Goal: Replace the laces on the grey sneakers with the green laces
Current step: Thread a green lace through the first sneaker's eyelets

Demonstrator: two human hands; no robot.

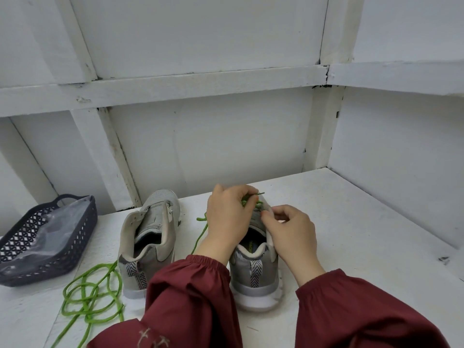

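The left hand [229,219] grips a thin green lace [251,200] over the front of the right grey cloth sneaker [258,272], and the right hand [288,232] pinches that shoe's pale edge. The other grey sneaker [150,237] stands just beside it. More looped green lace [90,297] lies on the white table [351,234] near a dark plastic basket [82,229].

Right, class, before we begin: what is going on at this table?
A person is threading a green lace into one grey sneaker. The left hand pinches the lace over the front eyelets while the right hand grips the shoe's upper edge. The other sneaker stands beside it, unlaced. A coil of green lace lies on the table near a dark basket.
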